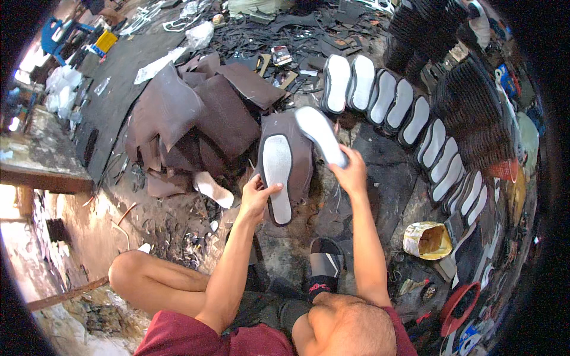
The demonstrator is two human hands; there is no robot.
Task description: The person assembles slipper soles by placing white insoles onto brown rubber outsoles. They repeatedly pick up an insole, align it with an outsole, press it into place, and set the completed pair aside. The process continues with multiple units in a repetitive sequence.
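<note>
My left hand (255, 196) grips a shoe sole (277, 160) by its near left side, with the thumb lying on its white face. A dark rim runs around this sole. My right hand (352, 171) pinches the heel end of a white shoe insole (317, 130), which tilts away up and to the left. Beneath and behind both pieces lies a brown sheet (303, 169). Left of it rises a heap of brown sheets (178, 113), with a loose pale insole (214, 190) lying at its near edge.
A curved row of white-topped soles (382, 98) runs along the right. Behind it stand tall stacks of black soles (475, 113). A cut-open yellowish can (426, 240) and a red ring-shaped rim (460, 308) are at the near right. Dark scraps (320, 29) cover the far floor.
</note>
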